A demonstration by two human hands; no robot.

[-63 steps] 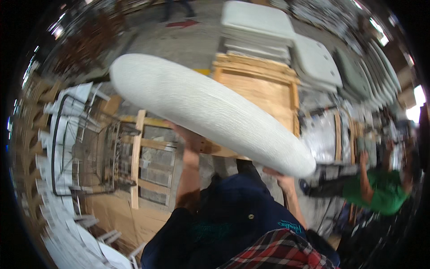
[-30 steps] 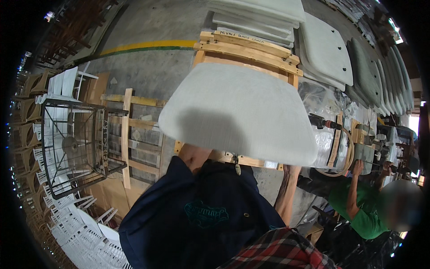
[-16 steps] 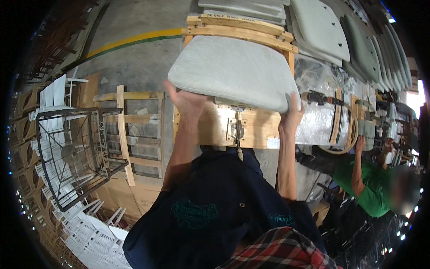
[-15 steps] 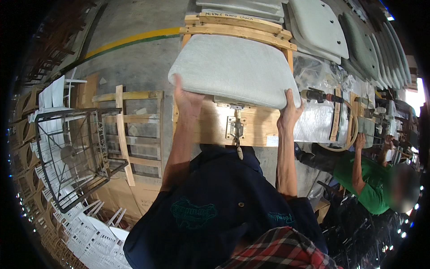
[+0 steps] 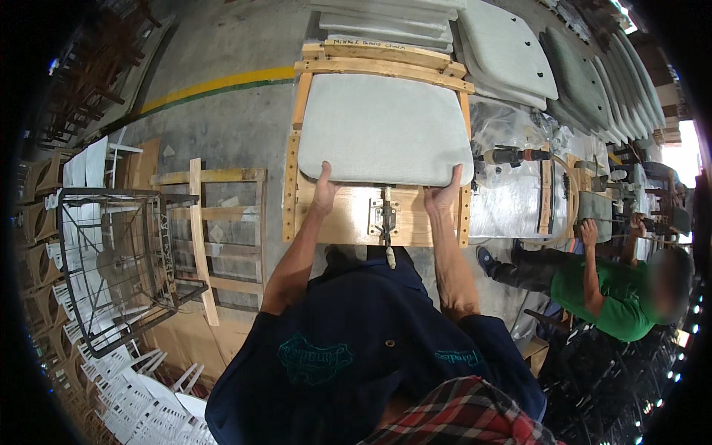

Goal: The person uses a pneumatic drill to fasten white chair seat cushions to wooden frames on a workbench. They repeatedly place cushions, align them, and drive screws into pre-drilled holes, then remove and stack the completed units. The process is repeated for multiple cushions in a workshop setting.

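A pale grey upholstered seat cushion (image 5: 386,126) lies within a wooden jig (image 5: 456,68) on the bench in front of me. My left hand (image 5: 324,194) grips its near edge toward the left corner, thumb on top and fingers underneath. At the near right corner my right hand (image 5: 445,196) holds the cushion the same way. Between my hands a metal toggle clamp (image 5: 384,219) is fixed to the bare wooden board, its handle pointing toward me. The fingers under the cushion are hidden.
Right of the jig lies a power driver (image 5: 512,156) with a hose. Stacked grey cushions (image 5: 512,52) stand beyond and to the right. A person in green (image 5: 608,297) works at the far right. On the left are a black metal frame (image 5: 111,271) and a wooden pallet (image 5: 230,215).
The cushion has gone from raised and tilted above the jig to lying level between its side rails. Both hands have shifted inward along its near edge.
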